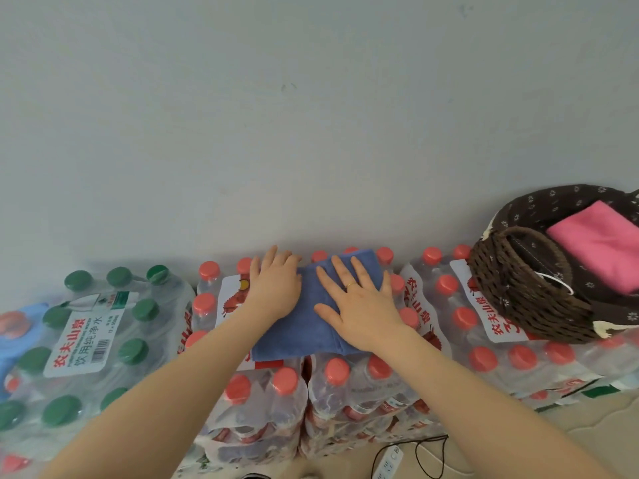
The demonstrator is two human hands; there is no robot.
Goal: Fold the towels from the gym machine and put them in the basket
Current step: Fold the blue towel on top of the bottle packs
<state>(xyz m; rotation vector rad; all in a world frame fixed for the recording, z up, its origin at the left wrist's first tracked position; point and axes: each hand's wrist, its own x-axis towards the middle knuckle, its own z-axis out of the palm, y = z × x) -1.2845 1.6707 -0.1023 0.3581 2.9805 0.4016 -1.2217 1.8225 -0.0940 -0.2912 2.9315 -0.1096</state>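
A folded blue towel (304,326) lies on top of shrink-wrapped packs of red-capped water bottles (345,385). My left hand (275,285) rests flat on the towel's left edge, fingers straight. Flat on the towel's right half lies my right hand (359,305), fingers spread, a ring on one finger. At the far right stands a dark woven basket (518,288) with a brown flowered lining. A folded pink towel (601,243) lies inside it.
Packs of green-capped bottles (90,340) stand to the left, against the grey wall (311,115). A blue-capped container (17,333) shows at the left edge. On the floor below lie a white power strip (389,461) and a black cable (428,458).
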